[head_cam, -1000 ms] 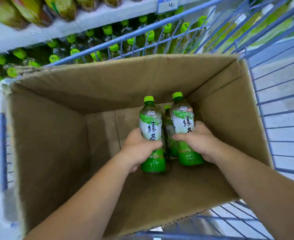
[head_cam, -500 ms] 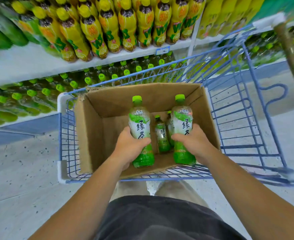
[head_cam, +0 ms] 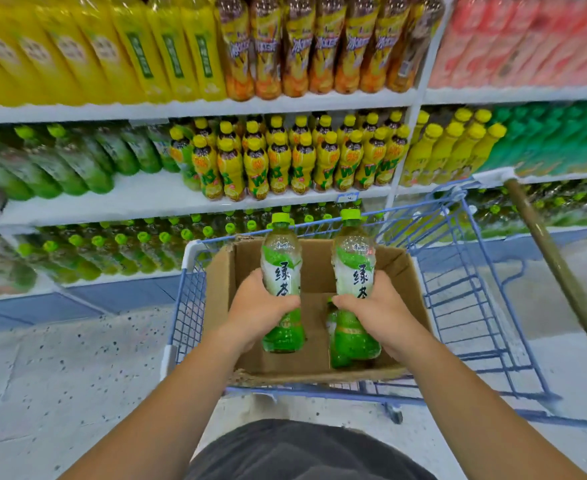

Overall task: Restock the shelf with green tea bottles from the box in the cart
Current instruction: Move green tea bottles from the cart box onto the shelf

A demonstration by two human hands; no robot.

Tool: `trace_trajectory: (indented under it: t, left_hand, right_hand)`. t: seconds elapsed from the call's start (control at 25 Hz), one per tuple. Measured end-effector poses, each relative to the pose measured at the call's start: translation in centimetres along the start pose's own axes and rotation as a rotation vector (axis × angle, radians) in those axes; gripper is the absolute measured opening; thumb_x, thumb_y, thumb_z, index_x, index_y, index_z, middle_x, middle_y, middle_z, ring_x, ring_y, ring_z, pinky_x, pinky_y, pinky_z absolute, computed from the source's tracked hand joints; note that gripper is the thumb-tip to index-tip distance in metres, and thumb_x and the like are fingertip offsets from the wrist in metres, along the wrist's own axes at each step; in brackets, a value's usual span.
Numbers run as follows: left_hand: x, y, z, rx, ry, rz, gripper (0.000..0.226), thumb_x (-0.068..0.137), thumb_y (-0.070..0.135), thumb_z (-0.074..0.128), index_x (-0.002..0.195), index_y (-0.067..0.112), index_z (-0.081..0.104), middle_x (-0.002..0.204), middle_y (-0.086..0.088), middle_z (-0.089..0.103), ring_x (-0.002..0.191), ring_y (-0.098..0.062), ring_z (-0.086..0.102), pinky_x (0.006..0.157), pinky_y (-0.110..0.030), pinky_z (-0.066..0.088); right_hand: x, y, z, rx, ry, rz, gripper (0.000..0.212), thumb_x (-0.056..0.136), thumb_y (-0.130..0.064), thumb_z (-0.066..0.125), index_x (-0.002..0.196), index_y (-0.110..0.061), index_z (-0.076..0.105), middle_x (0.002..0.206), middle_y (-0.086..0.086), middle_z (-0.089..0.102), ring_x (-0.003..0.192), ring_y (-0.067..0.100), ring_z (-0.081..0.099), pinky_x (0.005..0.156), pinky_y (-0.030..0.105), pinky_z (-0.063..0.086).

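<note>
**Two green tea bottles are held upright over an open cardboard box, one in each hand, during a shelf restock.** The left bottle (head_cam: 281, 271) is gripped at its label by the left hand (head_cam: 255, 315). The thumb lies across the front, and the other fingers go round the far side, out of sight. The right hand (head_cam: 380, 315) clasps the right bottle (head_cam: 354, 268) in the same way.

Above both grips the green caps point straight up. Below them the green bases hang free, apparently off the box floor. Holding each bottle at mid-body, near where its weight sits, likely stops it tipping. It also leaves the base free to be set down first on a shelf.

Just beside the right thumb, lower down, part of a third bottle (head_cam: 331, 318) shows in the box (head_cam: 219, 289), which sits in the blue wire cart (head_cam: 458, 289).

Beyond the fingertips, past the cart's far rail, the bottom shelf (head_cam: 119, 277) holds rows of green-capped bottles. These look like the same product, so this pair probably belongs there. Higher above the hands, yellow-capped bottles (head_cam: 285, 161) fill the middle shelf. Well to the right of the right hand, a pole (head_cam: 555, 268) leans past the cart's corner.

Both bottles appear picked, and carrying them to the shelf looks like the next step.
</note>
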State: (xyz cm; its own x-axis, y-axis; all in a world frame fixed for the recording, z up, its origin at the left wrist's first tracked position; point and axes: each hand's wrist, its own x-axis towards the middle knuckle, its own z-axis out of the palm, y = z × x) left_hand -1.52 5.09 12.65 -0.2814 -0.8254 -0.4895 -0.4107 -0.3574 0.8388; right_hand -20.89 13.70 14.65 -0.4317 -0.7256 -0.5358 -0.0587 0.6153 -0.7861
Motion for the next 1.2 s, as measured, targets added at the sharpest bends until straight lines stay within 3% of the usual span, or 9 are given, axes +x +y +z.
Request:
trace_trajectory:
  t: [0.08, 0.28, 0.44, 0.56, 0.76, 1.0, 1.2]
  left_hand:
    - [-1.9, 0.8, -1.0, -0.032, 0.057, 0.04, 0.042, 0.074, 0.014, 0.082, 0.107, 0.027, 0.058, 0.099, 0.0, 0.072, 0.085, -0.015, 0.071, 0.069, -0.034, 0.058]
    - [-7.9, 2.0, -4.6, -0.062, 0.22, 0.112, 0.035, 0.074, 0.012, 0.082, 0.097, 0.029, 0.061, 0.089, 0.003, 0.073, 0.066, -0.002, 0.07, 0.049, -0.018, 0.054]
    - [-12.9, 2.1, -8.4, -0.088, 0.363, 0.104, 0.04, 0.069, 0.018, 0.084, 0.101, 0.026, 0.062, 0.093, 0.002, 0.073, 0.075, -0.009, 0.072, 0.057, -0.026, 0.059]
    - [-15.8, 1.8, -11.5, -0.114, 0.436, 0.125, 0.042, 0.069, 0.017, 0.084, 0.103, 0.025, 0.06, 0.097, -0.001, 0.072, 0.084, -0.016, 0.072, 0.068, -0.034, 0.062]
    - [-17.5, -0.1, -17.9, -0.108, 0.497, 0.153, 0.044, 0.07, 0.015, 0.084, 0.105, 0.027, 0.059, 0.101, -0.001, 0.071, 0.09, -0.017, 0.07, 0.074, -0.035, 0.06]
    - [-18.0, -3.4, -28.2, -0.094, 0.52, 0.185, 0.047, 0.06, 0.026, 0.083, 0.1, 0.033, 0.059, 0.093, 0.01, 0.072, 0.076, -0.001, 0.069, 0.057, -0.015, 0.051]
    - [-16.6, -5.2, -37.0, 0.054, 0.453, 0.231, 0.048, 0.057, 0.036, 0.079, 0.098, 0.037, 0.055, 0.095, 0.011, 0.068, 0.084, -0.005, 0.066, 0.063, -0.02, 0.052]
  right_hand:
    - [-0.8, -1.1, 0.4, -0.024, -0.035, -0.079, 0.055, 0.061, -0.043, 0.079, 0.104, -0.033, 0.046, 0.106, 0.0, 0.065, 0.093, 0.019, 0.067, 0.083, 0.048, 0.058]
    - [-3.7, -3.8, 2.1, -0.078, -0.136, -0.202, 0.058, 0.068, -0.04, 0.079, 0.114, -0.029, 0.045, 0.107, -0.002, 0.062, 0.094, 0.018, 0.065, 0.085, 0.047, 0.056]
    - [-5.8, -7.3, 5.0, -0.129, -0.243, -0.281, 0.041, 0.078, -0.03, 0.079, 0.104, -0.033, 0.047, 0.103, -0.003, 0.064, 0.09, 0.019, 0.066, 0.082, 0.046, 0.056]
    - [-7.8, -9.5, 8.2, -0.128, -0.302, -0.346, 0.037, 0.082, -0.023, 0.077, 0.101, -0.03, 0.047, 0.101, 0.001, 0.064, 0.086, 0.02, 0.066, 0.069, 0.039, 0.054]
    - [-9.7, -12.0, 14.8, -0.168, -0.368, -0.402, 0.041, 0.084, -0.021, 0.075, 0.115, -0.024, 0.047, 0.103, 0.003, 0.064, 0.089, 0.024, 0.066, 0.067, 0.039, 0.052]
    - [-10.6, -15.0, 25.1, -0.109, -0.34, -0.409, 0.04, 0.082, -0.021, 0.078, 0.112, -0.022, 0.052, 0.101, 0.003, 0.068, 0.088, 0.025, 0.069, 0.07, 0.04, 0.057]
    - [-11.2, -16.1, 34.7, -0.046, -0.26, -0.378, 0.043, 0.08, -0.028, 0.08, 0.115, -0.024, 0.055, 0.103, 0.0, 0.07, 0.092, 0.024, 0.069, 0.079, 0.048, 0.059]
